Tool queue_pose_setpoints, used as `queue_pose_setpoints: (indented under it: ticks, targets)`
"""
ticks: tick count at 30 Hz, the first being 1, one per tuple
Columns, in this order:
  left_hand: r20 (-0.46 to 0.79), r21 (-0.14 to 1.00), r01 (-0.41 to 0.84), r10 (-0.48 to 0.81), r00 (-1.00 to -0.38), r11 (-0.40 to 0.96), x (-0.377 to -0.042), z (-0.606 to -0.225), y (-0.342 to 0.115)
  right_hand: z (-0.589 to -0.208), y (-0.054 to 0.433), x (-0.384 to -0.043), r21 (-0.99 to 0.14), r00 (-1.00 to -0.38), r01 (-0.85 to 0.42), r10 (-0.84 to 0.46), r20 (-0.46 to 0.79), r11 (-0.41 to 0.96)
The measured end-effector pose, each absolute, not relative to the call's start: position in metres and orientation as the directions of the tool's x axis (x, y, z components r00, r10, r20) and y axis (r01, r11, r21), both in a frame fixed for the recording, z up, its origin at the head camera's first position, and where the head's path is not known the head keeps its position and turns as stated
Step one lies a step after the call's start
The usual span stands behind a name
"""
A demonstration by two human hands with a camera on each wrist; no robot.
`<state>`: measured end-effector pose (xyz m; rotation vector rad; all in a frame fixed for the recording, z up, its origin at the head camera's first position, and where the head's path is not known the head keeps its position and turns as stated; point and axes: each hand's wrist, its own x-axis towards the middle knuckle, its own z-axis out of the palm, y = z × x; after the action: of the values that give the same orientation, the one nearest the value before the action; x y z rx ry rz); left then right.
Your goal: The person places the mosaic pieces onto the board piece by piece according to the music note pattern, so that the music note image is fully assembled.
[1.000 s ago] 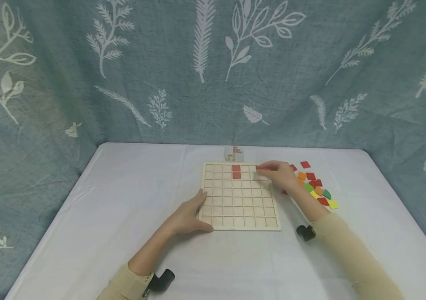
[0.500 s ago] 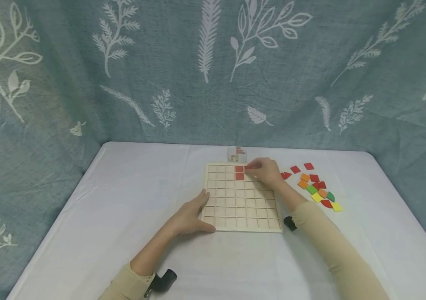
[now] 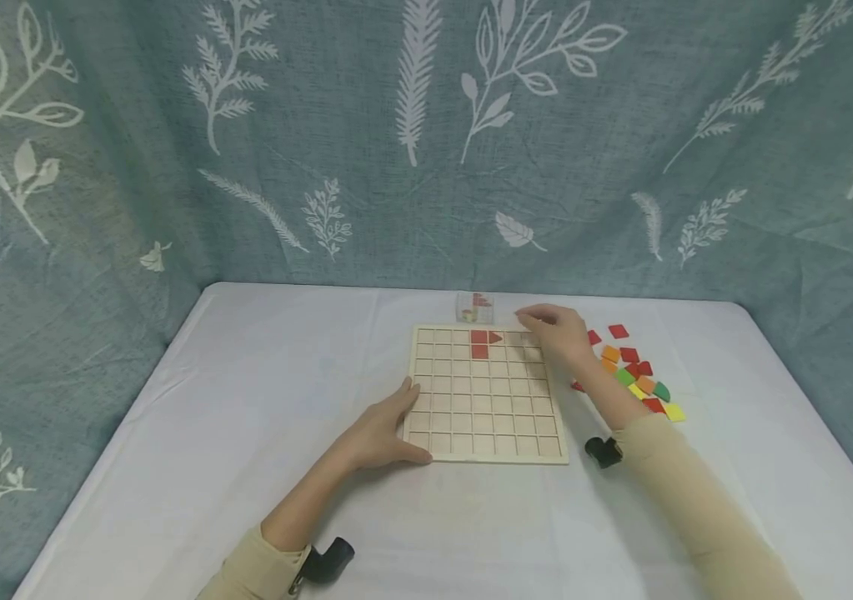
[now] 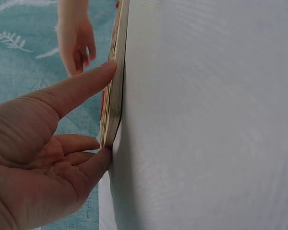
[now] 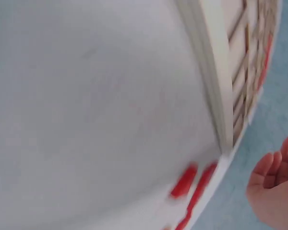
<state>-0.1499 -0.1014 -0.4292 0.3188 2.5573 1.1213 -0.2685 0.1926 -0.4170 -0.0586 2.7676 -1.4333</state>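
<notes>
A pale wooden grid board (image 3: 482, 404) lies flat on the table. Straight fingers of my left hand (image 3: 377, 433) touch its left edge, while the thumb rests along the near edge around the corner. The left wrist view shows that thumb against the board's side. Two red square tiles (image 3: 479, 352) sit one below the other in the far rows, and a red triangular tile (image 3: 495, 338) is beside the upper one. My right hand (image 3: 561, 333) hovers over the board's far right corner, fingers loosely bent; the right wrist view shows nothing in them (image 5: 278, 191).
Right of the board lies a loose group of red, orange, green and yellow tiles (image 3: 645, 385), partly hidden by my right forearm. Behind the board is a small pattern card (image 3: 474, 307). A blue-green leaf-print curtain (image 3: 411, 233) stands beyond the white table (image 3: 283, 375).
My right hand let go of the red triangular tile beside the upper red square and moved back to the right. My left hand has stayed at the board's corner.
</notes>
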Motion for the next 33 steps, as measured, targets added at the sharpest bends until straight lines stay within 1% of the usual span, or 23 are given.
queue_pose_setpoints:
  ticks: [2, 4, 7, 10, 14, 18, 21, 33]
  targets:
    - [-0.21, 0.744, 0.069, 0.33, -0.92, 0.665, -0.151, -0.431, -0.101, -0.413, 0.208, -0.265, -0.838, -1.0, 0.005, -0.021, -0.019, 0.546]
    - [-0.209, 0.744, 0.07, 0.331, -0.92, 0.665, -0.152, -0.432, -0.1, -0.41, 0.223, -0.261, -0.836, -0.999, 0.025, -0.007, -0.034, 0.549]
    - [-0.207, 0.743, 0.077, 0.337, -0.919, 0.665, -0.153, -0.433, -0.101, -0.41, 0.242, -0.255, -0.798, -0.997, 0.059, 0.002, -0.072, 0.599]
    - [-0.205, 0.74, 0.08, 0.338, -0.919, 0.667, -0.154, -0.435, -0.101, -0.414, 0.257, -0.25, -0.723, -0.994, 0.067, -0.018, -0.109, 0.688]
    - [-0.204, 0.74, 0.082, 0.339, -0.918, 0.667, -0.154, -0.435, -0.102, -0.422, 0.268, -0.248, -0.632, -0.99, -0.018, -0.101, -0.096, 0.775]
    - [-0.204, 0.744, 0.084, 0.344, -0.916, 0.663, -0.153, -0.435, -0.101, -0.429, 0.273, -0.25, -0.586, -0.98, -0.14, -0.194, -0.03, 0.798]
    - [-0.203, 0.742, 0.085, 0.343, -0.917, 0.665, -0.153, -0.435, -0.101, -0.433, 0.272, -0.253, -0.564, -0.971, -0.201, -0.237, 0.01, 0.801]
    - [-0.188, 0.743, 0.101, 0.35, -0.918, 0.662, -0.153, -0.436, -0.101, -0.439, 0.268, -0.256, -0.554, -0.976, -0.199, -0.216, 0.034, 0.809]
